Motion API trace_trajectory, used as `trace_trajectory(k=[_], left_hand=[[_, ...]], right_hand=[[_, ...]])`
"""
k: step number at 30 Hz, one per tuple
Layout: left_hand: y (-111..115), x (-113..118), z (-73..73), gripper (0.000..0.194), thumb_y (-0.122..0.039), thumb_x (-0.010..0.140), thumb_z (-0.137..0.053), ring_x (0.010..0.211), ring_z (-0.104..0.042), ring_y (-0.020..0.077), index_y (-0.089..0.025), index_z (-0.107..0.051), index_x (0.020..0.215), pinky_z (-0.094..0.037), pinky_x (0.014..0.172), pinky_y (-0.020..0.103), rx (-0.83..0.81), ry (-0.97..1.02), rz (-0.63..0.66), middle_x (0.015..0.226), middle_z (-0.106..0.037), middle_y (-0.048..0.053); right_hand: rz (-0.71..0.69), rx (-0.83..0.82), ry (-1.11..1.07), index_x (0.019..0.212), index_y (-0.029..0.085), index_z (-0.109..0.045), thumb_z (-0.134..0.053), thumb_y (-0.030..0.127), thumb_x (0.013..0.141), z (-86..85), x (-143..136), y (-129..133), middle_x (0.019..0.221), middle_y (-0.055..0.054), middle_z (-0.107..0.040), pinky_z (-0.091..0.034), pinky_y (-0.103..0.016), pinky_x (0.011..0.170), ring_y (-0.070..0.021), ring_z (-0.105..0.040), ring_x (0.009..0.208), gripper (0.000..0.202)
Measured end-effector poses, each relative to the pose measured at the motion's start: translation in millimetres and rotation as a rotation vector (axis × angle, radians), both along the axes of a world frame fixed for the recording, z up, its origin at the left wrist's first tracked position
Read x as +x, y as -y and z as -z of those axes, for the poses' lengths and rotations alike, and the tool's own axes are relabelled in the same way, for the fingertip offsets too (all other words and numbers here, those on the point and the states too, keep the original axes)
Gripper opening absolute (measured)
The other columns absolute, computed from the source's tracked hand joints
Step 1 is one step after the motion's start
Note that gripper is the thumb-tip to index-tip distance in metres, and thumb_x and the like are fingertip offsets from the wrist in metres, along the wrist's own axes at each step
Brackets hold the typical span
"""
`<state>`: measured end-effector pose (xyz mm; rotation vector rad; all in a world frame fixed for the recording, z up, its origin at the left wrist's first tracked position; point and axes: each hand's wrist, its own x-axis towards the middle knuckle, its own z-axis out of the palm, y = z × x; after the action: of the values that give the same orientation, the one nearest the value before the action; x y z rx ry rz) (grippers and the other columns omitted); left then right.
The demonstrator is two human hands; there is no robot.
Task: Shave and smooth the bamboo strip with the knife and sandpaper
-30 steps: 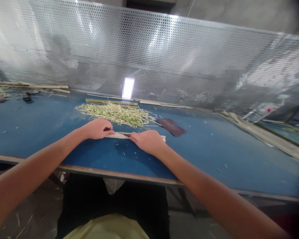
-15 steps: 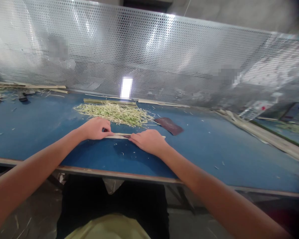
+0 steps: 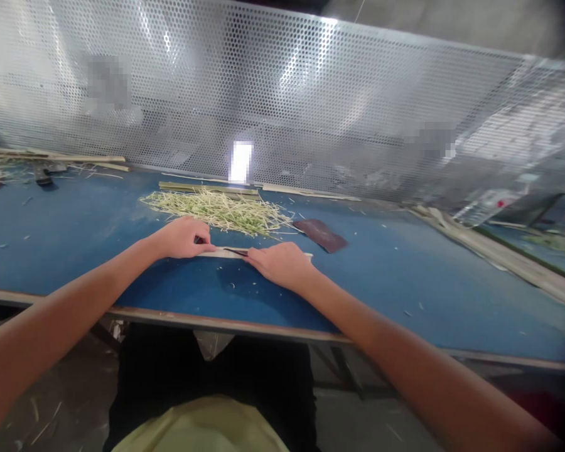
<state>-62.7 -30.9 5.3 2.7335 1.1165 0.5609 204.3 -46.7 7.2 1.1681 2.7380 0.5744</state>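
Observation:
A pale, flat bamboo strip (image 3: pixel 221 253) lies across the blue tabletop in front of me. My left hand (image 3: pixel 184 238) is closed, pinching the strip near its left part between thumb and fingers. To the right, my right hand (image 3: pixel 281 262) presses down over the strip with its fingers together. From under those fingertips sticks a thin dark piece of sandpaper (image 3: pixel 236 252), lying along the strip; most of it is hidden by the hand. The strip's right end shows just past the right hand.
Behind my hands lies a heap of pale green shavings (image 3: pixel 226 212), with a bamboo piece (image 3: pixel 183 187) at its back. A brown sandpaper sheet (image 3: pixel 321 235) lies to the right. Perforated metal panel (image 3: pixel 273 100) closes off the back. Long strips (image 3: pixel 494 251) lie far right.
A little more of the dark sandpaper shows to the left of my right fingertips. Both hands keep their places on the strip; the view has shifted slightly.

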Motion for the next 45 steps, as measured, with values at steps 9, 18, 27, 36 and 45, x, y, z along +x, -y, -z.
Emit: trace_trajectory(k=[9,18,27,36,45], left_hand=[[-0.5,-1.3,1.3,0.038,-0.047,0.087,-0.056,0.061,-0.054,0.0118,-0.019,-0.066,0.064,-0.038,0.064,0.027,0.017,-0.003,-0.028,0.067,-0.064,0.002],[0.1,-1.5,-0.7,0.039,-0.047,0.086,-0.057,0.059,-0.052,0.0113,-0.018,-0.064,0.061,-0.036,0.058,0.025,-0.024,0.017,-0.006,0.065,-0.063,0.002],[1.8,0.7,-4.2,0.036,-0.046,0.085,-0.058,0.06,-0.052,0.012,-0.018,-0.065,0.063,-0.037,0.062,0.028,-0.068,0.008,-0.021,0.068,-0.065,0.003],[-0.7,-1.4,-1.6,0.037,-0.047,0.086,-0.057,0.06,-0.052,0.0118,-0.018,-0.068,0.067,-0.036,0.06,0.027,-0.033,-0.003,-0.006,0.069,-0.065,0.004],[-0.9,-2.5,0.3,0.035,-0.046,0.086,-0.058,0.062,-0.055,0.0115,-0.02,-0.069,0.066,-0.04,0.063,0.026,-0.007,0.023,0.02,0.07,-0.066,0.003]], right_hand=[[-0.007,-0.052,-0.046,0.108,0.024,-0.066,-0.024,0.047,0.102,-0.5,-0.8,-2.5,0.073,-0.004,-0.071,-0.02,-0.026,0.051,-0.0155,-0.057,0.054,0.048],[0.032,-0.041,-0.031,0.107,0.025,-0.066,-0.02,0.049,0.102,-0.9,1.3,2.0,0.072,-0.005,-0.071,-0.021,-0.025,0.051,-0.0165,-0.059,0.056,0.052],[0.007,0.015,-0.018,0.105,0.025,-0.067,-0.02,0.047,0.103,1.1,2.2,2.7,0.073,-0.004,-0.071,-0.017,-0.026,0.05,-0.0173,-0.06,0.059,0.052],[-0.044,0.012,0.036,0.108,0.022,-0.066,-0.023,0.038,0.104,0.2,0.1,4.1,0.07,-0.006,-0.07,-0.019,-0.028,0.051,-0.0175,-0.058,0.057,0.046],[-0.03,-0.134,-0.098,0.111,0.026,-0.067,-0.032,0.043,0.101,-4.0,-1.6,0.8,0.07,-0.003,-0.069,-0.02,-0.028,0.051,-0.0162,-0.054,0.054,0.041]])
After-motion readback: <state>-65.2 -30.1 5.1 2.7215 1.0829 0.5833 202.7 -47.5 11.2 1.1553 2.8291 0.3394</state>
